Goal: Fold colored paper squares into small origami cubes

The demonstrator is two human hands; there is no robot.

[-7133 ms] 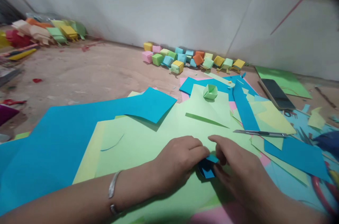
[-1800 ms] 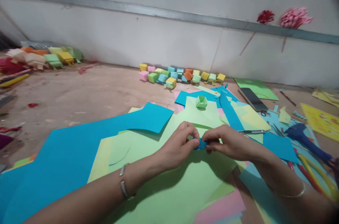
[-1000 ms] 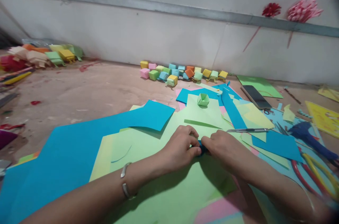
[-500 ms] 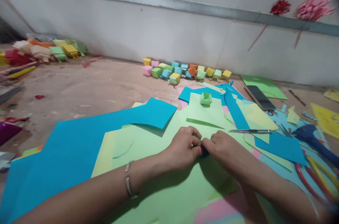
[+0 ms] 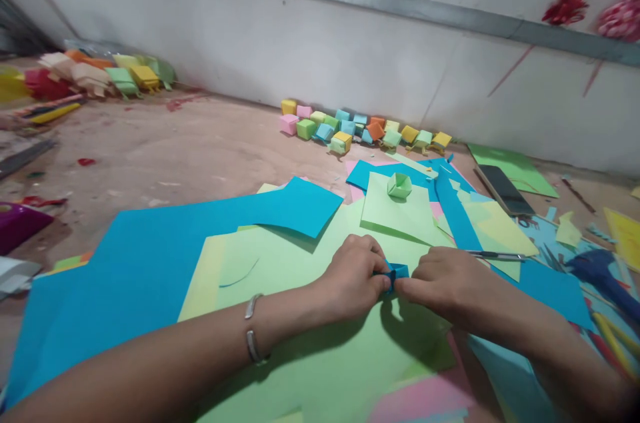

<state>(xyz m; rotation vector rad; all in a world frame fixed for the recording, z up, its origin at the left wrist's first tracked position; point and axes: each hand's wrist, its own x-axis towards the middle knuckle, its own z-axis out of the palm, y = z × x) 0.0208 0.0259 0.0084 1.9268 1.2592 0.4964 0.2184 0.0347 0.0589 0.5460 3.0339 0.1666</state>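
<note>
Between my hands is a small folded blue paper box, partly hidden by fingers. My left hand pinches its left side between thumb and fingers. The thumb of my right hand presses on the box's near right side, and the other fingers are curled over. Both hands are just above a large light green paper sheet. Beyond them, a small open green paper box sits on a square of light green paper.
Large blue sheets spread to the left. A craft knife, blue-handled tool, red-and-yellow handles and phone lie right. Several coloured paper cubes line the wall; more folded paper pieces are far left.
My fingers have shifted on the blue paper box, and its open top shows more now. My right hand has moved slightly right. The whole view has shifted a little.
</note>
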